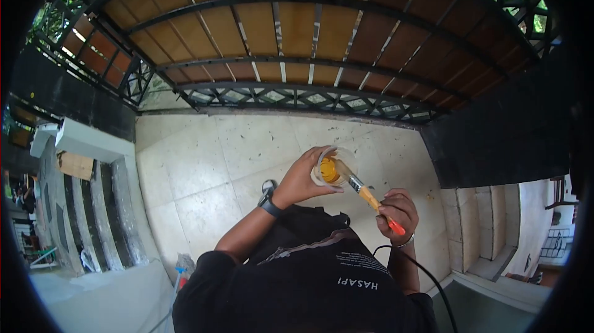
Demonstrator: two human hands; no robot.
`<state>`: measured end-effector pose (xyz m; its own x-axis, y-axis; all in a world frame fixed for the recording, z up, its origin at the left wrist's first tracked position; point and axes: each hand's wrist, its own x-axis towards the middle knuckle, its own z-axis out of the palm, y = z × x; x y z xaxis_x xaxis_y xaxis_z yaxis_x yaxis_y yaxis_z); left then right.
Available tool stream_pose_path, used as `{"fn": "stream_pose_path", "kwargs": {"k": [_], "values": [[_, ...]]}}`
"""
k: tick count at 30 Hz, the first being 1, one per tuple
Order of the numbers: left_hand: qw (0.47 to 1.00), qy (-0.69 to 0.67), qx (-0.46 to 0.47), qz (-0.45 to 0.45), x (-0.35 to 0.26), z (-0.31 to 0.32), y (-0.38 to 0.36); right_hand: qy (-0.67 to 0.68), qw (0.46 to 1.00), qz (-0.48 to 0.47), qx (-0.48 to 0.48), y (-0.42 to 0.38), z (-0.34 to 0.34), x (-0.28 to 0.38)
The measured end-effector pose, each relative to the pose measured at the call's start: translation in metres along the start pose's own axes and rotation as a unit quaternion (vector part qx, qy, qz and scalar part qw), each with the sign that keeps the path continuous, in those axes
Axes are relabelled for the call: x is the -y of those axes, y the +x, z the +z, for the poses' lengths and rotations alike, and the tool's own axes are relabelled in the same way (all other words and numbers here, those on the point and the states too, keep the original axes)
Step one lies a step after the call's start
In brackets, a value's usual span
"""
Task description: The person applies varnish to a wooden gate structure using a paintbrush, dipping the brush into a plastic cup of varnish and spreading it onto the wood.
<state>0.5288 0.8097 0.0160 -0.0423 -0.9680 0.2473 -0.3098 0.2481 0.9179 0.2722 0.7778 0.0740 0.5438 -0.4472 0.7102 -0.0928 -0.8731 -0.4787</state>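
Note:
My left hand [301,178] is wrapped round a clear plastic cup [318,176], which has yellow-orange paint [329,170] inside. In my right hand [398,212] is a paintbrush [369,197] with a pale wooden handle and a red-orange end. The brush slants up to the left, with its metal collar near the cup's rim and its bristles inside the opening. Whether the bristles touch the paint is hard to tell.
A gate with brown panels [297,30] and black metal bars spans the far side of the tiled floor [198,160]. Steps [93,209] rise at the left, with cardboard [75,165] on them. More steps [486,225] stand at the right. A black cable [436,280] runs beside my right arm.

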Motion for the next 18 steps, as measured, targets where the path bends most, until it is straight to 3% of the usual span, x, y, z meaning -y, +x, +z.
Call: {"fn": "stream_pose_path", "kwargs": {"k": [6,8,14,18], "values": [[0.998,0.060,-0.022,-0.008,0.038,-0.106,-0.007,-0.024,0.999,-0.021,0.031,0.066,0.097,0.000],[0.999,0.042,-0.015,-0.017,0.044,-0.127,0.000,-0.075,0.991,-0.030,0.104,0.090,0.113,0.006],[1.000,0.008,0.026,0.000,0.060,-0.156,0.034,-0.152,0.981,-0.007,0.122,0.118,0.128,0.006],[0.998,-0.014,0.058,0.009,0.072,-0.152,0.066,-0.131,0.988,0.010,0.082,0.125,0.125,-0.010]]}}
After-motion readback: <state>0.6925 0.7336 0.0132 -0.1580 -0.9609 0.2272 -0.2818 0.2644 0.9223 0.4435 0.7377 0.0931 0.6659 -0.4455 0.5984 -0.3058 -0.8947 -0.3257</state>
